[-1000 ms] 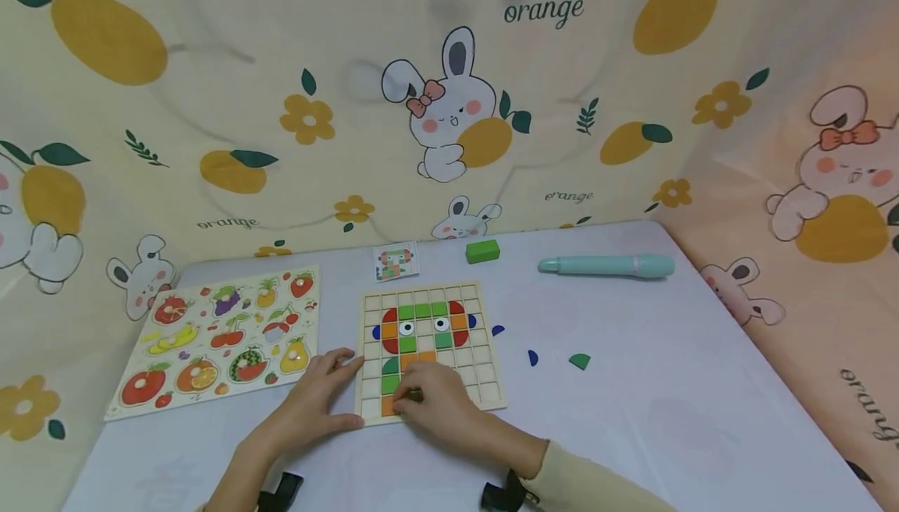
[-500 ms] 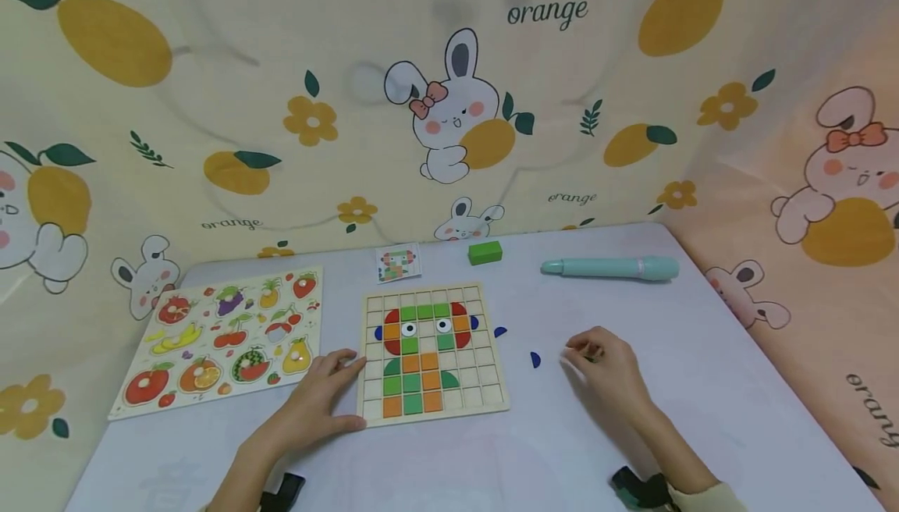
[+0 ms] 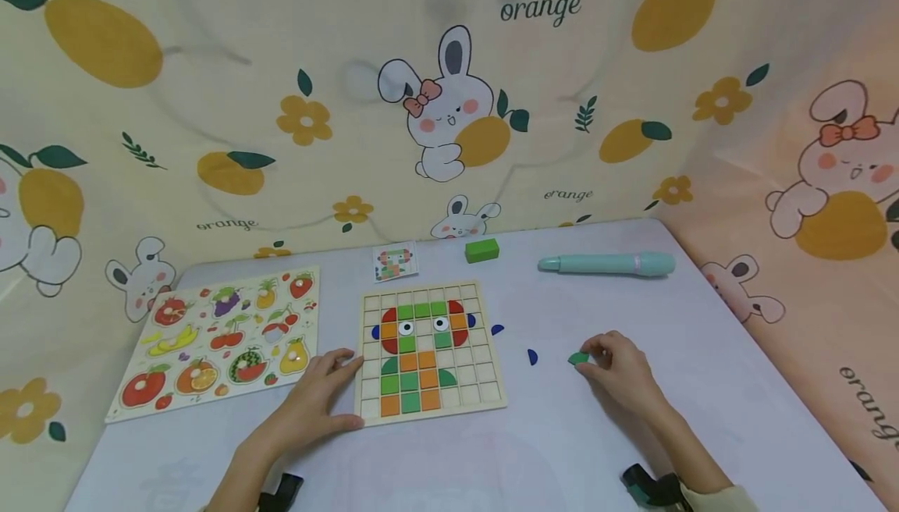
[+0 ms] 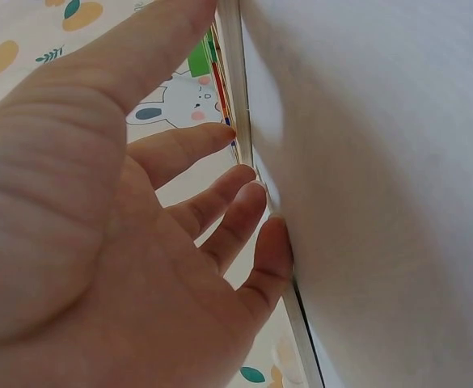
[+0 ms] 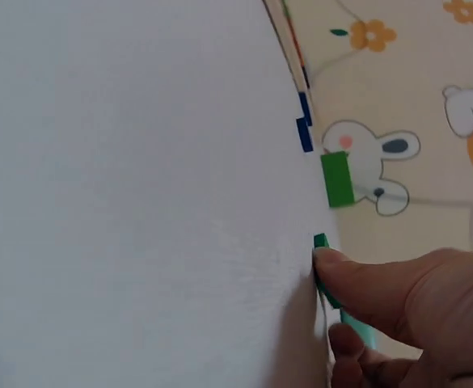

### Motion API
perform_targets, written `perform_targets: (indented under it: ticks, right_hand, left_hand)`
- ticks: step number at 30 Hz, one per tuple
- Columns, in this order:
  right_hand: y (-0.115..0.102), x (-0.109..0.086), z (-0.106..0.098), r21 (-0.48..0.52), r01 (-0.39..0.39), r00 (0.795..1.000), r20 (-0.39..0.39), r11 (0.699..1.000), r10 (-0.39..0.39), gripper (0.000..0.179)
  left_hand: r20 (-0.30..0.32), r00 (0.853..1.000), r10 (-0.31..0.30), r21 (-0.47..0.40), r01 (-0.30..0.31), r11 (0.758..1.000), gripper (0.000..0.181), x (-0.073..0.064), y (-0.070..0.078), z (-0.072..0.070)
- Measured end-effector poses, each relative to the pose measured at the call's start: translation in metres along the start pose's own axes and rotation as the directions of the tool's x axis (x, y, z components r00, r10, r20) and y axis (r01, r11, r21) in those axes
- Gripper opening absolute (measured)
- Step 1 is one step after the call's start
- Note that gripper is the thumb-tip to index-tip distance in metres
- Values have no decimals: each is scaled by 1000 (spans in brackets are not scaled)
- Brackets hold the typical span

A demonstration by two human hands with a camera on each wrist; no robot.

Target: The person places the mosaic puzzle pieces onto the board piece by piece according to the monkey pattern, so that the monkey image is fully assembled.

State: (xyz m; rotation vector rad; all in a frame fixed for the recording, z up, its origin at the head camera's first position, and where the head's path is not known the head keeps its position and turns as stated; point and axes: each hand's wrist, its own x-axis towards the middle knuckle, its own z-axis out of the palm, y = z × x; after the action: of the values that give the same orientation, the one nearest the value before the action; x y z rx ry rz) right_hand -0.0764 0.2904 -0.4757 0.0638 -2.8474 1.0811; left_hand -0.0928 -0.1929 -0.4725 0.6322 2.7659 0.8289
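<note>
A square wooden grid board (image 3: 485,396) carries colored tiles laid out as a figure with two eye tiles. My left hand (image 3: 319,395) rests at the board's left edge, thumb and forefinger touching it, fingers relaxed. To the right of the board, my right hand (image 3: 625,375) pinches a green quarter-circle tile (image 3: 578,358) between thumb and fingers, at the tabletop. The right wrist view shows the thumb on this green tile (image 5: 320,241). Two blue half-circle tiles, one by the board's edge (image 3: 498,330) and one farther right (image 3: 532,357), lie between board and right hand.
A fruit picture board (image 3: 211,348) lies at the left. Behind the grid board are a small pattern card (image 3: 396,262) and a green block (image 3: 482,250). A teal pen (image 3: 606,264) lies at the back right. Printed cloth (image 3: 316,168) hangs behind the table.
My right hand has moved from the board out to the right and now pinches the green quarter-circle tile. Another green quarter-circle shows on the board's figure. The left hand stays put.
</note>
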Motion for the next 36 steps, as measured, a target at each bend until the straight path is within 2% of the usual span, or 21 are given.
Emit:
perform_targets:
  ticks: [2,5,8,11,15,17,19,24,26,31,33,36]
  right_hand:
    - [-5,4,3,39,3,1000,22,999,-4,16]
    - [-17,12,12,184,30,996,74,982,-44,12]
    - [-38,23,29,361,51,982,154,931,-113,13]
    - [-65,34,52,476,29,950,261,879,-173,19]
    - [-104,44,83,513,33,880,392,858,-268,17]
    - [-123,47,98,533,42,844,434,845,-315,14]
    - [-139,49,111,541,48,816,463,840,-345,11]
    - [-169,49,133,470,173,786,464,865,-409,17]
    - [-176,49,139,456,196,771,476,868,-424,18]
    - [-186,50,147,549,97,714,543,830,-443,10]
    - [-188,51,149,572,66,712,547,818,-440,10]
    - [-190,51,153,578,58,741,521,814,-423,14]
  left_hand:
    - [-1,1000,3,6,-3,1000,91,0,-1,0]
    - [-3,1000,6,5,-6,1000,91,0,-2,1]
    - [-7,1000,7,8,-7,1000,91,-1,-3,1]
    - [-8,1000,4,9,-4,1000,91,-1,-4,1]
    - [-8,1000,14,2,-14,1000,91,-1,-6,1]
    - [-7,1000,20,-2,-20,1000,91,-2,-7,1]
    - [-5,1000,26,-7,-26,1000,91,-1,-8,1]
    - [1,999,46,-5,-46,999,90,1,-10,0]
    - [1,999,50,-5,-50,999,90,2,-11,0]
    - [5,999,49,-21,-49,999,89,1,-12,0]
    - [7,999,49,-27,-49,998,89,1,-12,1]
    - [7,999,52,-27,-51,998,89,1,-12,1]
